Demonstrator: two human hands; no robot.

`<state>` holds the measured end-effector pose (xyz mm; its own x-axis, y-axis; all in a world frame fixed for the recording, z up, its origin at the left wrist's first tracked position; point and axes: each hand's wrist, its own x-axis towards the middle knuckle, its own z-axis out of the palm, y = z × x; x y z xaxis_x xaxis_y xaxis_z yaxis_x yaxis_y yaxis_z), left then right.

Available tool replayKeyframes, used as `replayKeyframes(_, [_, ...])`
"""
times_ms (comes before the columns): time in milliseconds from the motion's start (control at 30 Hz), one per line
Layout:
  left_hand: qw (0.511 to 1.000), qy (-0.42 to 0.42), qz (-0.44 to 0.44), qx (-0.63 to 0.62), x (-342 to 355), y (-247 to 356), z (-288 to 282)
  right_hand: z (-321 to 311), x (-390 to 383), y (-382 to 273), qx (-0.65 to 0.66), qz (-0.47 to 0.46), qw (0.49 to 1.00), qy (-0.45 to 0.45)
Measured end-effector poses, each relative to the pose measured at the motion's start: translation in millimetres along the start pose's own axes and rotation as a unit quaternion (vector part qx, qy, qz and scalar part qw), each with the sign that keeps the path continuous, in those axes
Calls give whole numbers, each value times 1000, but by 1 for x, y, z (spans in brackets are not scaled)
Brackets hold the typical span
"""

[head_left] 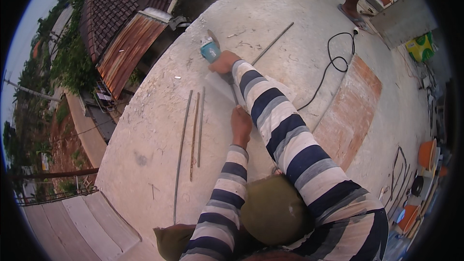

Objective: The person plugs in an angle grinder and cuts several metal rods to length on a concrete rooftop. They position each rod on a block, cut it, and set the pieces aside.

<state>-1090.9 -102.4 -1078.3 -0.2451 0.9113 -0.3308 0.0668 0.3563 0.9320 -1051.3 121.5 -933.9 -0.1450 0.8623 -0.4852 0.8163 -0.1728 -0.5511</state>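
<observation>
- Right hand (223,61) — grip wrapped around the teal angle grinder (210,48), resting on the concrete slab (145,140);
- Left hand (240,122) — grip pressing a thin steel rod (234,93) down, just behind the grinder;
- Three loose rods (193,130) lie left of the grinder.

1. We have one view only, a wide fisheye camera worn on the person's head, so no second view shares any part of the scene.
2. We look steeply down and forward over the person's own striped-sleeved forearms, which enter from the lower edge.
3. We sit close to the left hand (241,125) and farther from the right hand (224,61), stretched out ahead.
4. We face the pale rough concrete slab (145,135), with the red tiled roof (116,5) lying beyond its far edge at upper left.
5. Straight edges bend toward the dark round rim of our frame.
</observation>
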Motion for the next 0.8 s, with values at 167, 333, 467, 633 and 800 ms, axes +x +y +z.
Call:
replayKeyframes(167, [1000, 6, 2, 12, -8, 12, 0, 1, 3, 4, -5, 1, 1000, -5])
replayKeyframes(333, [1000, 5, -2, 17, -7, 13, -4, 2, 6, -1, -20, -1, 1000, -9])
replayKeyframes(467, [999, 19, -6, 48, -12, 23, -2, 2, 6, 1, -20, -1, 1000, -8])
replayKeyframes(633, [998, 14, -12, 62, -19, 38, -4, 2, 6, 2, -16, 1, 1000, -4])
replayKeyframes(800, [998, 11, -15, 55, -14, 32, -9, 2, 3, -5, -11, -6, 1000, -2])
